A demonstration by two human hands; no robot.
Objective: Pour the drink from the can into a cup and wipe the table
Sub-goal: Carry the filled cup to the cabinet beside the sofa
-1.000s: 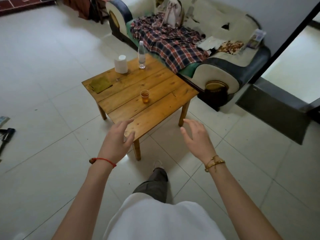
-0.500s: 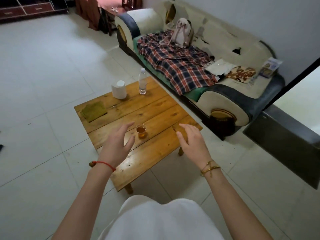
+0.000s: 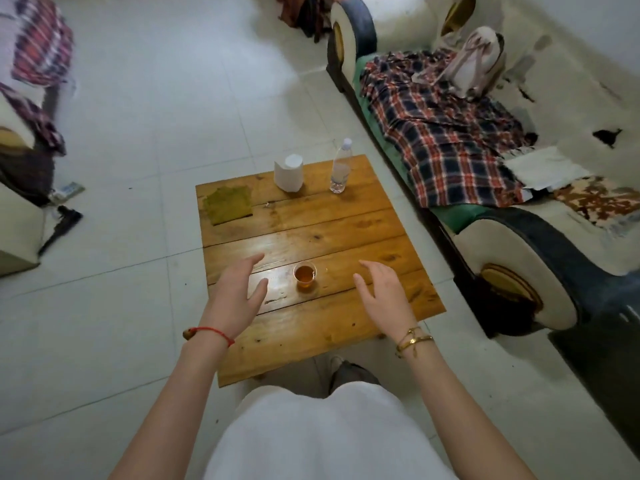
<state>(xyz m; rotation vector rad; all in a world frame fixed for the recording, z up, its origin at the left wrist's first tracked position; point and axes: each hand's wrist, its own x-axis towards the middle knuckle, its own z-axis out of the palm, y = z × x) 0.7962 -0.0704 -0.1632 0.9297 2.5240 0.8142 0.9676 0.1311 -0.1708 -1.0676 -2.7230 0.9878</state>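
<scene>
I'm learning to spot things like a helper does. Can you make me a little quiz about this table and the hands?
1. True or false: the left hand grips the cup.
2. Which stands nearest the water bottle? A) tissue roll B) green cloth C) cup
3. Fill in: the cup holds a ____ drink.

Key: 1 false, both it and the right hand hover open beside the cup. 2 A. 3 amber.

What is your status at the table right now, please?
Left hand and right hand open, holding nothing. Cup upright between them, amber drink inside. No can in view. Nothing blocking.
</scene>
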